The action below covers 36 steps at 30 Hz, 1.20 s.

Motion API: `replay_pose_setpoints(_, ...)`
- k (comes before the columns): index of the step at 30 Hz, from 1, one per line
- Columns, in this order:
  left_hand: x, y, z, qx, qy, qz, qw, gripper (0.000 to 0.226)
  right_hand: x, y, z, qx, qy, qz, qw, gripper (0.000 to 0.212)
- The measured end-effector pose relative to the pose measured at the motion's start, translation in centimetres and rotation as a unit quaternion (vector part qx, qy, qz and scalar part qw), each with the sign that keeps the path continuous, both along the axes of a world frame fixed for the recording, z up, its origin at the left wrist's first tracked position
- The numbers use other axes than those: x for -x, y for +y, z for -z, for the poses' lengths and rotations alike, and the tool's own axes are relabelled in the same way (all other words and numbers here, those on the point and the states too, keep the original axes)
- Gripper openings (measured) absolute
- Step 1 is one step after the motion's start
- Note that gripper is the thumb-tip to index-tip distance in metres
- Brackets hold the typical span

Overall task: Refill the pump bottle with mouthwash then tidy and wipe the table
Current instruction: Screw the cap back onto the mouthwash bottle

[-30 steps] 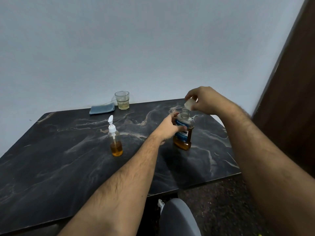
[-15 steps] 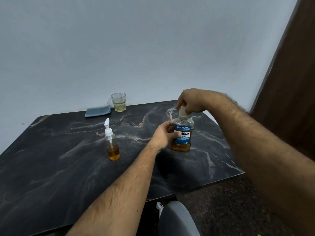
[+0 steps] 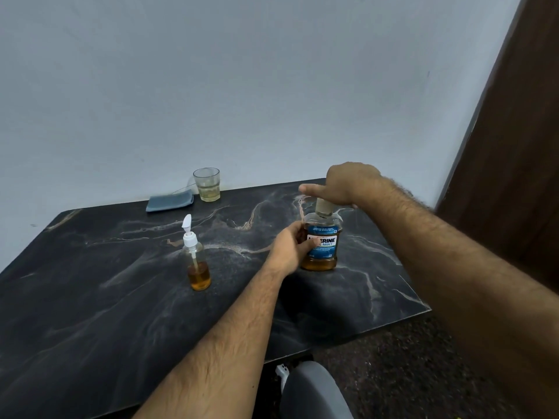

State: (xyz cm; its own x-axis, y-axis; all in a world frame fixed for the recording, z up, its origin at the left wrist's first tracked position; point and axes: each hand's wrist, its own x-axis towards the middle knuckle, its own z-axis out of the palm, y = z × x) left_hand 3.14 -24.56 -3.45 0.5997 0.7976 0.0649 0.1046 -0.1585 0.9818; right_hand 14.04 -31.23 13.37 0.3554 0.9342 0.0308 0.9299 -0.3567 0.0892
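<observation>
Amber mouthwash bottle (image 3: 321,243), centre-right: my left hand (image 3: 290,247) grips its body, right hand (image 3: 344,182) flattens on the cap (image 3: 323,206); skewed pressure risks tipping it.

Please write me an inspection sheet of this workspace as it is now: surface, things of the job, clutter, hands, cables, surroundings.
Surface: dark marbled table, no spill visible.
Job's things: mouthwash bottle upright, cap on its neck; pump bottle upright, pump fitted, amber liquid low; folded blue cloth at the far edge.
Clutter: glass with a little pale liquid, beside the cloth.
Hands: left hand grips the mouthwash bottle's body; right hand over the cap, fingers extended.
Cables: nothing seen.
Surroundings: plain wall, dark wooden panel on the right.
</observation>
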Motion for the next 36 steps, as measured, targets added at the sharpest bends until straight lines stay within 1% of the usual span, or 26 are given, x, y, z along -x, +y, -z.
replay_pose_setpoints(3, 0.1, 0.0, -0.2, -0.017, 0.012, -0.001, 1.000, 0.030, -0.6, 0.0, -0.7, 0.040, 0.096, -0.081, 0.991, 0.055)
replay_pose_setpoints(4, 0.2, 0.0, -0.2, -0.025, 0.013, -0.002, 1.000, 0.031, -0.6, 0.0, -0.8, 0.047, 0.111, -0.097, 0.988, 0.052)
replay_pose_setpoints(5, 0.2, -0.1, -0.3, -0.031, 0.015, -0.001, 0.999, 0.031, -0.6, 0.1, -0.6, 0.039, 0.107, -0.106, 0.988, 0.044)
replay_pose_setpoints(7, 0.3, -0.1, -0.4, -0.036, 0.022, 0.003, 0.999, 0.033, -0.5, 0.2, -0.1, 0.000, 0.060, -0.115, 0.992, 0.021)
replay_pose_setpoints(8, 0.3, -0.1, -0.5, -0.038, 0.024, 0.002, 0.999, 0.033, -0.4, 0.3, 0.0, -0.010, 0.039, -0.110, 0.993, 0.019)
replay_pose_setpoints(10, 0.3, -0.2, -0.5, -0.041, 0.029, -0.001, 0.999, 0.032, -0.2, 0.3, 0.1, -0.006, 0.013, -0.090, 0.996, 0.025)
replay_pose_setpoints(13, 0.3, -0.4, -0.8, -0.043, 0.041, -0.006, 0.998, 0.028, 0.0, 0.5, 0.1, 0.023, 0.003, -0.087, 0.996, 0.028)
replay_pose_setpoints(15, 0.4, -0.4, -0.9, -0.045, 0.046, -0.007, 0.998, 0.027, 0.0, 0.5, 0.1, 0.043, 0.013, -0.101, 0.994, 0.026)
replay_pose_setpoints(17, 0.5, -0.4, -0.9, -0.037, 0.046, -0.008, 0.998, 0.027, -0.5, 0.3, 0.2, 0.048, 0.048, -0.114, 0.991, 0.024)
replay_pose_setpoints(19, 0.5, -0.5, -1.1, -0.029, 0.054, -0.010, 0.998, 0.028, -1.0, 0.1, 0.5, 0.033, 0.053, -0.128, 0.990, 0.028)
replay_pose_setpoints(22, 0.3, -0.8, -1.4, -0.054, 0.090, -0.030, 0.994, 0.038, -1.7, 0.1, 1.4, 0.011, 0.025, -0.150, 0.988, 0.033)
replay_pose_setpoints(24, 0.3, -1.1, -1.6, -0.067, 0.103, -0.046, 0.991, 0.040, -1.9, 0.2, 2.2, -0.011, 0.019, -0.155, 0.988, 0.034)
replay_pose_setpoints(27, 0.4, -1.5, -1.5, -0.088, 0.123, -0.067, 0.986, 0.042, -1.7, 0.4, 3.3, -0.062, -0.011, -0.124, 0.990, 0.044)
replay_pose_setpoints(30, 0.4, -1.7, -1.5, -0.090, 0.129, -0.072, 0.985, 0.044, -0.9, 0.7, 3.9, -0.101, -0.085, -0.068, 0.989, 0.052)
replay_pose_setpoints(31, 0.5, -1.7, -1.5, -0.085, 0.125, -0.070, 0.986, 0.044, -0.8, 0.9, 3.8, -0.100, -0.096, -0.060, 0.988, 0.054)
replay_pose_setpoints(33, 0.6, -1.7, -1.7, -0.082, 0.121, -0.061, 0.987, 0.043, -1.1, 1.0, 3.3, -0.071, -0.089, -0.072, 0.991, 0.056)
replay_pose_setpoints(36, 0.8, -1.6, -2.0, -0.097, 0.137, -0.049, 0.985, 0.043, -2.0, 0.6, 2.2, -0.018, -0.055, -0.141, 0.988, 0.053)
